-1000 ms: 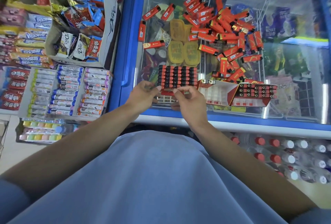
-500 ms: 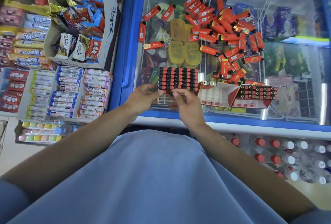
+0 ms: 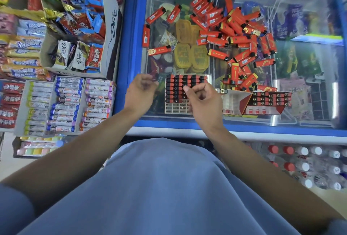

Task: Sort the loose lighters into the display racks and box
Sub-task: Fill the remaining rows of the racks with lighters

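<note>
A beige display rack (image 3: 170, 110) lies on the freezer's glass lid (image 3: 309, 122). Rows of black-capped red lighters (image 3: 178, 86) fill it, and its near row of cells is empty. My left hand (image 3: 139, 94) hovers just left of the rack with loosely curled fingers and holds nothing. My right hand (image 3: 203, 102) lies over the rack's near right corner, fingers loosely curled, one fingertip touching the lighter caps. A red and white box (image 3: 235, 101) partly filled with lighters (image 3: 270, 99) sits to the right. Several loose red lighters (image 3: 234, 33) lie piled farther back.
The freezer's blue frame (image 3: 131, 46) borders the glass on the left. Left of it stand a carton of chocolate packets (image 3: 110, 28) and trays of candy rolls (image 3: 65, 103). Capped bottles (image 3: 300, 159) stand on the floor at the lower right.
My left hand has let go of the rack and drawn away to the left. My right hand has moved up over the rack's near right corner. The rack's empty near row now shows.
</note>
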